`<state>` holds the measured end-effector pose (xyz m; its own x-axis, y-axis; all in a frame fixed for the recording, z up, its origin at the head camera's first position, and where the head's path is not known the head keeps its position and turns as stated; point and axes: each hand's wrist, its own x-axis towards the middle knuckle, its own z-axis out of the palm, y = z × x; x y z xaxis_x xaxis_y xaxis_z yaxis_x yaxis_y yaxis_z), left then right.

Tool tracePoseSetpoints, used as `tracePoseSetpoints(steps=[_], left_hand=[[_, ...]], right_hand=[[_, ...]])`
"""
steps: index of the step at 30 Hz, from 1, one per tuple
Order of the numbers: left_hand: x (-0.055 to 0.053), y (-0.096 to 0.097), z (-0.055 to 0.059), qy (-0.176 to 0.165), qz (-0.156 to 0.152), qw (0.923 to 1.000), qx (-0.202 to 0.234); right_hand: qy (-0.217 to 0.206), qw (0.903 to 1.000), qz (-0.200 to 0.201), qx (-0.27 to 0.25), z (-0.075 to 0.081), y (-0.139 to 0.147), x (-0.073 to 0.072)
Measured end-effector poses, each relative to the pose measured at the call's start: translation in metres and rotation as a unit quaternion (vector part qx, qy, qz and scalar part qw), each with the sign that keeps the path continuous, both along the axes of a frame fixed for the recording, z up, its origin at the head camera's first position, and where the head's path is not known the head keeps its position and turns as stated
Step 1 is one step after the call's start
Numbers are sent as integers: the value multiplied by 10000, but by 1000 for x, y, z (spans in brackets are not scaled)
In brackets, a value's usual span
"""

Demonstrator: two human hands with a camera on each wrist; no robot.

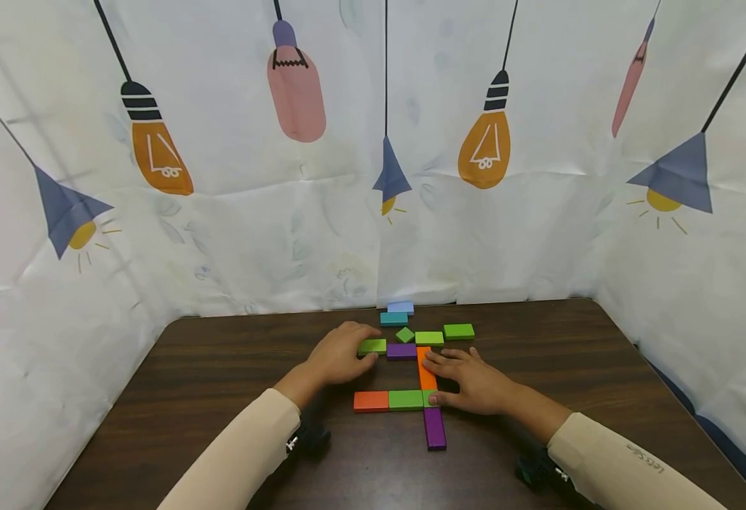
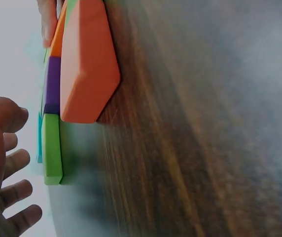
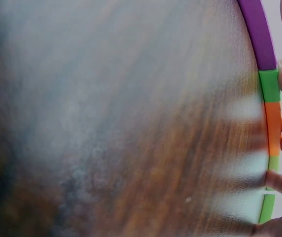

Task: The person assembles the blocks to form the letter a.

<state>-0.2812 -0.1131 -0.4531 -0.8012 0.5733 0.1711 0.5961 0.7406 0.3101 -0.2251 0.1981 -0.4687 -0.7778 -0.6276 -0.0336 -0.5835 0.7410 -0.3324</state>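
My left hand [image 1: 342, 354] is over the left end of the block row, fingers spread around a light green block [image 1: 373, 347]. In the left wrist view, its fingers [image 2: 17, 192] stand apart from that block, holding nothing. A purple block [image 1: 401, 352] lies at the green block's right end. My right hand [image 1: 471, 381] rests with extended fingers on the upright orange block [image 1: 425, 368], its thumb on a small green block [image 1: 429, 399]. Left of that small block lie a green block [image 1: 406, 400] and a red-orange block [image 1: 370, 401]; below it, another purple block [image 1: 435, 429].
Toward the back lie a teal block [image 1: 394, 319], a light blue block [image 1: 401, 308], a small green diamond-turned block [image 1: 405, 335] and two light green blocks, one behind the row [image 1: 458, 331]. The dark wood table [image 1: 232, 425] meets a printed white curtain [image 1: 270, 269] at its far edge.
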Motion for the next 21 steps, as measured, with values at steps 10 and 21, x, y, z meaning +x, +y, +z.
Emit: tracePoseSetpoints(steps=[10,21], left_hand=[[-15,6,-5,-308,154,9992,-217],[-23,16,-4,-429,74,9981,-441]], right_hand=[[8,10000,-20,-22,-2,1,0],[31,10000,-45,34,-5,2,-3]])
